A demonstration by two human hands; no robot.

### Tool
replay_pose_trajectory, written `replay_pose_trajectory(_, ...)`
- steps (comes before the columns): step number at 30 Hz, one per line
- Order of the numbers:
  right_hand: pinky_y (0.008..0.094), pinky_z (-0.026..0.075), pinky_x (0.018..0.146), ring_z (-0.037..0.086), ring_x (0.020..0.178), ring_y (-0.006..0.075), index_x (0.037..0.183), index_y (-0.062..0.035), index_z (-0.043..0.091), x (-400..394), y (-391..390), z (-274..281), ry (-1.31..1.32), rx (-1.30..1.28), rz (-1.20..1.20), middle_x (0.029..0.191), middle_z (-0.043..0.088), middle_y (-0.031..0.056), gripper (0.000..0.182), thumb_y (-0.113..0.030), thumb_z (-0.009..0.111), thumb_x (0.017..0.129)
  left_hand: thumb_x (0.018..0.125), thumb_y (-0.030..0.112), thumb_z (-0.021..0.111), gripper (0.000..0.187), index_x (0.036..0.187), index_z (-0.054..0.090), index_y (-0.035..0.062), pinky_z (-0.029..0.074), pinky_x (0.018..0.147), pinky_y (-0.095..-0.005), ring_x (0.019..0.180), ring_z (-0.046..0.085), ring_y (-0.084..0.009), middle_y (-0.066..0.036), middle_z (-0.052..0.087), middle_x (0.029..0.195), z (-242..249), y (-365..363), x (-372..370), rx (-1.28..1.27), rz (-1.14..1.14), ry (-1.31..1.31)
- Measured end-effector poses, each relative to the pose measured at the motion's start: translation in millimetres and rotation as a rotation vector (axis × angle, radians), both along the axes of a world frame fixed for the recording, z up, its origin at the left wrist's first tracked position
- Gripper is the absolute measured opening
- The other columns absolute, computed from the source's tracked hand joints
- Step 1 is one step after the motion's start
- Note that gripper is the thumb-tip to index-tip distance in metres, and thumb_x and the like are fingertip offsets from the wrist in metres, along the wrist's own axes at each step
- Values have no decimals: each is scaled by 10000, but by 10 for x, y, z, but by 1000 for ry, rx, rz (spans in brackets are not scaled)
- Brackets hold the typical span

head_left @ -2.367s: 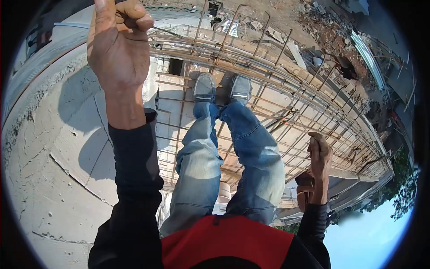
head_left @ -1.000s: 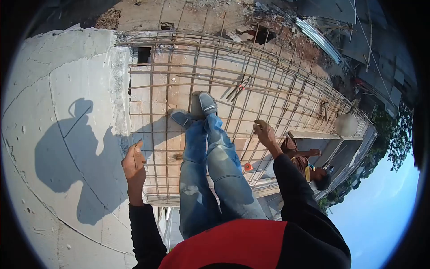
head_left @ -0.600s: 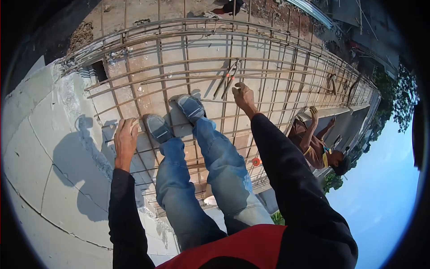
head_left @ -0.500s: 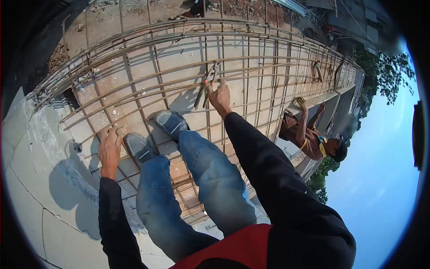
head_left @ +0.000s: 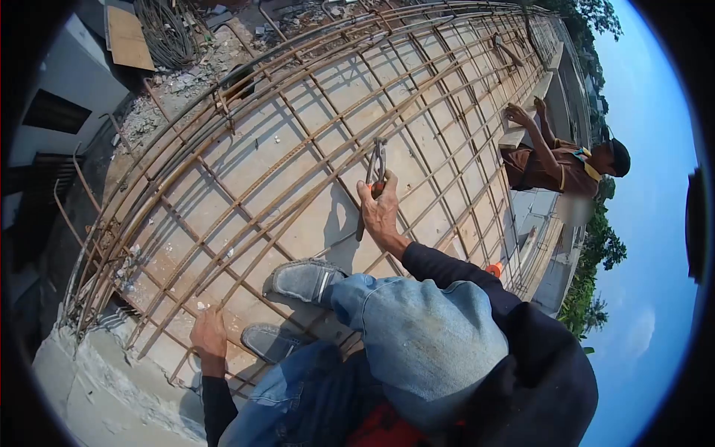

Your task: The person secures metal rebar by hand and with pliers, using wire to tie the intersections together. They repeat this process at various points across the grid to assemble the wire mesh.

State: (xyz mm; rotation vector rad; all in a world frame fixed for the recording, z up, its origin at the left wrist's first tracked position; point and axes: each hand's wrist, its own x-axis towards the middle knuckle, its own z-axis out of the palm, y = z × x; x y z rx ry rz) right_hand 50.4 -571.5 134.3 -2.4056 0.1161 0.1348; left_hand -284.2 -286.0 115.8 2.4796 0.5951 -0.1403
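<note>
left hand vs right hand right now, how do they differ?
The right hand is stretched forward and closed on the pincers; the left hand holds no tool. The left hand rests low on the steel bars near the shoes, beside the concrete edge; the right hand is farther out over the grid. Both are bare, with dark sleeves.

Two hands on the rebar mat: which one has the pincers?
The right hand, stretched forward onto the pincers lying on the rebar grid. The left hand just rests on bars beside the shoes.
</note>
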Motion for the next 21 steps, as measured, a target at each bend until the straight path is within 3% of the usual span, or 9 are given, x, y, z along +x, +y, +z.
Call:
replay_pose_trajectory(2,378,465,652,561,707,238,1224,58,440,-72,-366,198,51,-8,-174,808,557,137,595,-304,688,821,878,153,623,134,969,645,58,502,686,-394,799,626,-317,-135,643,837,63,40,8,62,-39,4)
replay_pose_trajectory(5,404,460,712,566,796,276,1229,51,448,-223,-1313,-68,68,-84,-232,858,567,164,603,-311,683,809,883,162,612,132,956,655,61,491,659,-401,765,619,-320,-147,639,822,64,0,10,37,2,15)
replay_pose_trajectory(7,418,452,820,558,938,336,1236,31,468,-346,-1679,-155,107,-392,-178,997,566,211,607,-308,687,784,881,163,615,132,948,656,57,488,657,-403,765,619,-322,-148,638,819,69,-29,6,44,13,16)
replay_pose_trajectory(8,418,452,820,558,938,336,1236,31,468,-374,-1680,-160,113,-385,-196,997,566,211,607,-308,687,784,880,165,618,133,941,656,53,485,655,-405,766,619,-323,-148,638,816,75,-29,8,47,26,28)
replay_pose_trajectory(10,427,413,939,496,1104,390,1238,5,489,-301,-1515,-66,-380,-616,-127,1163,519,233,535,-241,660,795,875,161,625,130,933,656,48,484,650,-406,761,619,-327,-150,636,811,83,-39,44,54,20,25)
replay_pose_trajectory(12,436,384,996,459,1176,390,1257,-37,495,24,-1081,197,-382,-270,198,1245,486,212,479,-161,624,813,870,156,631,128,925,656,43,483,646,-407,756,619,-331,-152,635,807,88,-64,13,64,46,44)
replay_pose_trajectory(14,452,371,994,434,1204,366,1254,-87,512,343,-600,205,-288,-82,503,1260,495,183,447,-109,604,817,851,132,654,113,918,652,41,483,631,-403,736,618,-330,-151,632,797,54,-44,-1,73,48,-29)
replay_pose_trajectory(18,430,372,952,480,1135,304,1133,-131,582,842,-47,32,-389,-408,1088,1169,554,105,336,-123,630,800,824,125,689,109,899,653,54,492,603,-386,715,623,-304,-130,634,799,1,-41,-12,124,20,-143)
replay_pose_trajectory(21,426,375,938,518,1080,278,1059,-116,599,1040,-25,-107,-357,-505,1233,1057,581,77,247,-186,649,827,828,148,681,107,885,647,64,507,598,-378,718,626,-291,-109,618,782,-47,-42,-16,144,32,-161)
